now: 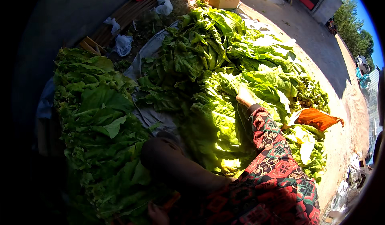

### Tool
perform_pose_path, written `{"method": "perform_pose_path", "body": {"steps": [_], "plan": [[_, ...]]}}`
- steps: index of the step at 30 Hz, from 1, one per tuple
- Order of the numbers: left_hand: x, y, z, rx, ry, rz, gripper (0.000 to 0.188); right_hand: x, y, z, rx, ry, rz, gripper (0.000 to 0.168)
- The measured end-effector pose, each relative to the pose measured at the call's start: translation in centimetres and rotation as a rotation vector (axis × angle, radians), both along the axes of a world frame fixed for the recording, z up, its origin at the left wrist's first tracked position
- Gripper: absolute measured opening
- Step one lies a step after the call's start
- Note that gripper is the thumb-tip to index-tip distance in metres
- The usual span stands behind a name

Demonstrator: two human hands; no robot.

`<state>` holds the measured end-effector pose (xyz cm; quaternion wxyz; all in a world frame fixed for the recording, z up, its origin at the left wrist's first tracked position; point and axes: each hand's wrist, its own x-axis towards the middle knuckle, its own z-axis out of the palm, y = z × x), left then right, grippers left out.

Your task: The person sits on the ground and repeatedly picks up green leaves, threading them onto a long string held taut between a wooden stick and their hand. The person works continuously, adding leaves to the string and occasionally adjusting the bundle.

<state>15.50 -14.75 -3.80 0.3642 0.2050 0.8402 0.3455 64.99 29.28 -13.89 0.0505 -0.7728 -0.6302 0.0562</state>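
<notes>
My right hand [245,96], in a red and black patterned sleeve, reaches into a sunlit heap of large green leaves [222,116] that look like tobacco. Its fingers are curled at the leaf edges, with the fingertips partly hidden by leaves and glare. My left hand [157,213] is low in the frame, in deep shadow beside a long stack of similar leaves [102,119]; what it holds is too dark to make out. Something orange [172,200] shows next to it. My bent knee [162,155] sits between the stack and the heap.
Pale sheeting [156,119] lies under the leaves. An orange bag [318,118] rests at the heap's right side. Behind stand a cardboard box [224,0] and poles [120,17] with white plastic bags [164,5]. Crumpled silvery sheeting [340,195] lies at lower right.
</notes>
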Motion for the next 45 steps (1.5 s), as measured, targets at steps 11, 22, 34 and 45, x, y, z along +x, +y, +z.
{"method": "perform_pose_path", "body": {"steps": [11,22,34,45], "plan": [[-0.4,0.8,0.0,0.071,-0.038,-0.053,0.026,-1.0,-7.6,20.6,0.137,-0.163,0.261,0.037],[-3.0,-5.1,-6.8,0.024,0.133,-0.085,0.037,-4.9,-9.5,8.7,-0.129,-0.002,0.365,0.041],[-2.9,-5.6,-6.9,0.060,0.269,-0.070,0.035,-6.3,-1.3,0.6,-0.161,0.256,0.018,0.056],[-2.3,-5.2,-7.6,0.186,-0.159,0.185,0.036,-4.7,-4.3,18.0,0.250,-0.310,0.396,0.011]]}}
